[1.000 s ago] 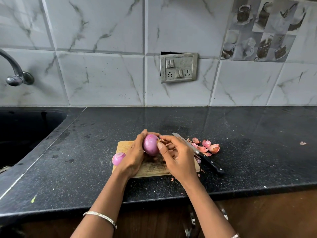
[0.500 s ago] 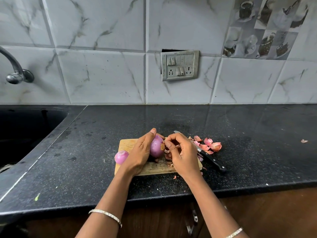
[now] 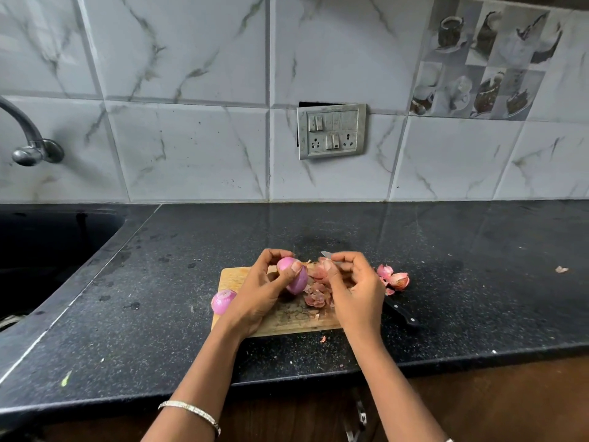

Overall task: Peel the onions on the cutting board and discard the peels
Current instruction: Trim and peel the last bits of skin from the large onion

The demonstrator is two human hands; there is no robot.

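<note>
1. A person is standing at a black speckled stone counter [image 3: 446, 282], peeling over a small pale wooden cutting board [image 3: 236, 277] near the front edge.
2. The left hand [image 3: 261, 295] is gripping a smooth purple-pink onion [image 3: 294, 275], lifted just above the board, thumb and fingers closed around it.
3. The right hand [image 3: 353, 288] is sitting just right of that onion, apart from it, fingers pinching a scrap of papery pink peel [image 3: 325, 266]. A silver knife tip [image 3: 325, 254] is showing above the fingers and a black riveted knife handle [image 3: 402, 313] right of the wrist; whether the hand is touching the knife I cannot tell.
4. Judged step: stripping the last skin off this onion, which is looking almost bare.
5. A second purple onion [image 3: 223, 300] is resting at the board's left near corner, seemingly peeled.
6. Loose pink peels [image 3: 315, 296] are lying on the board, and a further pile of peels [image 3: 395, 279] on the counter to its right.
7. Next would likely be setting the onion down and gathering every peel; the thin flakes will probably scatter easily.
8. No bin or bowl is visible. A dark sink basin [image 3: 47, 247] sits far left; its contents are too dark to make out.
</note>
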